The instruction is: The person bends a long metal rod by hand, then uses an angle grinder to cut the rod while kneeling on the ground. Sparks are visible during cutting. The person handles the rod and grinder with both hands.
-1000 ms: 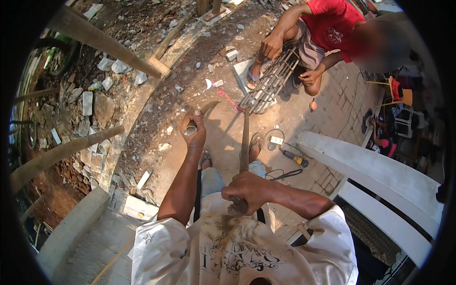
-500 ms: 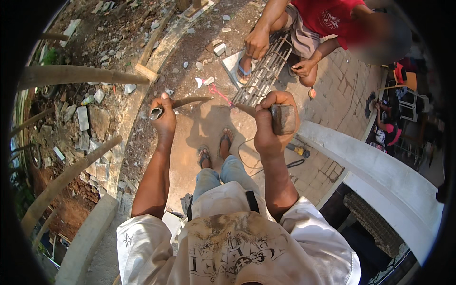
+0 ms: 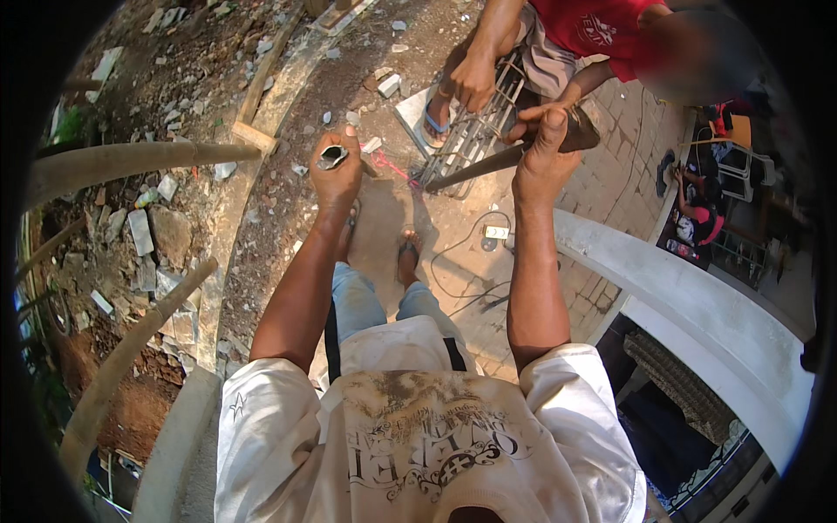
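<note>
My left hand (image 3: 336,179) is closed round a pipe (image 3: 331,157) whose hollow, ragged metal end points up at me. Most of its length hides below the fist. A dark pole (image 3: 475,171) slants up to the right into my right hand (image 3: 547,161), whose thumb points up along it. Above that grip the pole widens into a broad brown end (image 3: 582,129); its exact kind I cannot tell. Beyond it, a person in a red shirt (image 3: 588,26) crouches over a rebar cage (image 3: 488,131), one hand (image 3: 473,80) at its bars.
Wooden poles (image 3: 139,161) jut in from the left over rubble (image 3: 170,227). A pale concrete beam (image 3: 663,270) crosses at right. On the paving lie a cable (image 3: 440,270) and a socket block (image 3: 496,233). Another person (image 3: 697,205) sits by chairs at far right.
Both my hands have moved: the left one up and to the right, the right one up and outward with the pole's broad end swung away. My feet have shifted in a step.
</note>
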Demonstrator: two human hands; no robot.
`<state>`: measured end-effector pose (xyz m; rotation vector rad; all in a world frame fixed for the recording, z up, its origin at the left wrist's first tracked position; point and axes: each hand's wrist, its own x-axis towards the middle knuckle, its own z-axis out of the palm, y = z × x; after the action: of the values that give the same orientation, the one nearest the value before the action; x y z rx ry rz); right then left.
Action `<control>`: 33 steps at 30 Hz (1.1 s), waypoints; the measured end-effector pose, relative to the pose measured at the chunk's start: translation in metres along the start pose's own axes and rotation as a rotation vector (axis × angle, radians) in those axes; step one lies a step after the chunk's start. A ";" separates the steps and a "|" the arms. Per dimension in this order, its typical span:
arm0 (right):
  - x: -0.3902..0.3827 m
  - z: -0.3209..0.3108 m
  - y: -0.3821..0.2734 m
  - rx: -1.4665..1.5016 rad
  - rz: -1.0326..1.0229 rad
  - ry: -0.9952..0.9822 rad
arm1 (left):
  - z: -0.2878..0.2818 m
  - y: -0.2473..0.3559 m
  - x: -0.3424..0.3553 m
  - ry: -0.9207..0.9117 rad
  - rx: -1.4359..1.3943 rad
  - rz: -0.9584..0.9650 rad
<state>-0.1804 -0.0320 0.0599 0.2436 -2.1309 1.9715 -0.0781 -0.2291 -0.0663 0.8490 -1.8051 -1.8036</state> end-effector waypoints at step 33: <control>-0.123 0.057 -0.068 -0.088 0.125 -0.187 | -0.028 -0.018 0.110 -0.094 -0.030 0.117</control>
<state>-0.0470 -0.0982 0.0871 0.2967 -2.3984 1.9855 -0.1348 -0.3243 -0.0947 0.6428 -1.8398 -1.8179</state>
